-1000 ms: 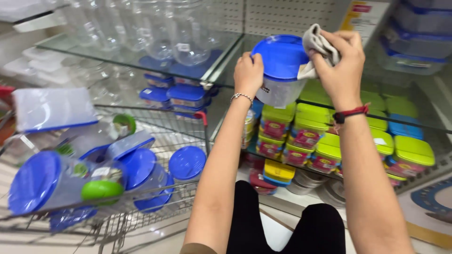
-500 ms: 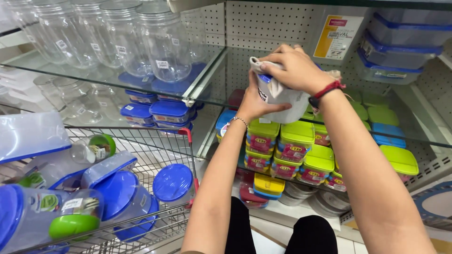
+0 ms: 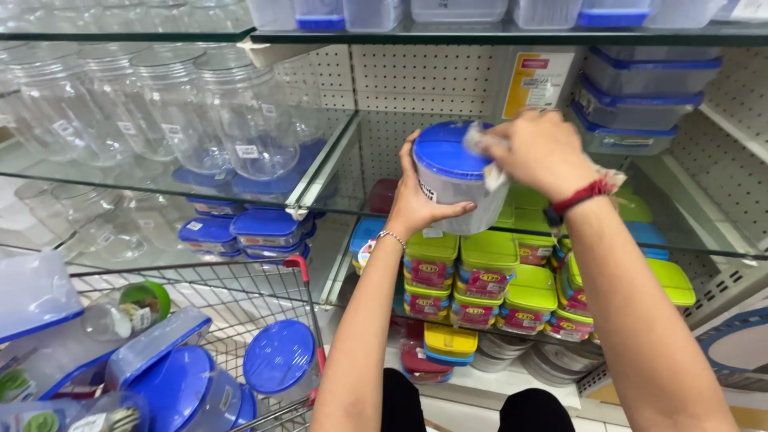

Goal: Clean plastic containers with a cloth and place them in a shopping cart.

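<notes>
Above the green-lidded boxes (image 3: 480, 280), left hand (image 3: 420, 204) grips an upright blue-lidded tub (image 3: 458, 180). Right hand (image 3: 540, 152) presses a cloth (image 3: 484, 156) against its lid.

The right hand (image 3: 538, 152) is covering most of the pale cloth (image 3: 485, 160) and one side of the blue-lidded container (image 3: 454, 178). The picture's bottom edge is cutting off the shopping cart (image 3: 240, 304), and the labels on its tubs are too blurred to tell.

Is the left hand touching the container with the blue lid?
Touching. The head view shows the left hand wrapped around the side of the blue-lidded container, thumb and fingers pressed flat on its wall with no gap.
</notes>
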